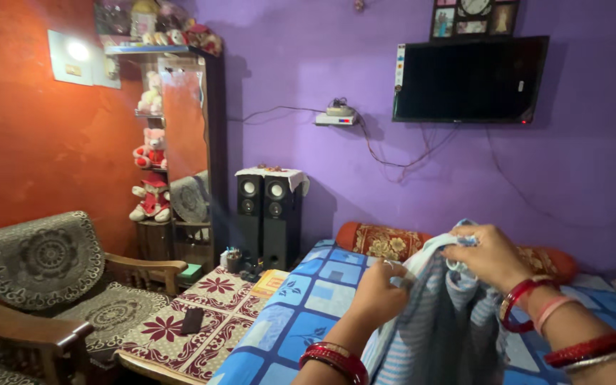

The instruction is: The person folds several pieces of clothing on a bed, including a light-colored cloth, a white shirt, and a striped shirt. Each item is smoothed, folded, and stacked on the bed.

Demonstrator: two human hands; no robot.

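Both hands pinch a striped blue cloth [440, 321] held up over the bed [308, 299], long axis hanging down, right hand [490, 255] closed on its top edge, left hand [379, 292] lower, gripping the side.

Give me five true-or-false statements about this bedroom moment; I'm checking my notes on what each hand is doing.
1. Both hands grip a blue striped garment. True.
2. The left hand rests flat on the bedsheet. False: it pinches the garment's edge.
3. The right hand holds the garment's top. True.
4. The television shows a picture. False: its screen is dark.
5. A phone lies on the armchair. False: it lies on the low table.
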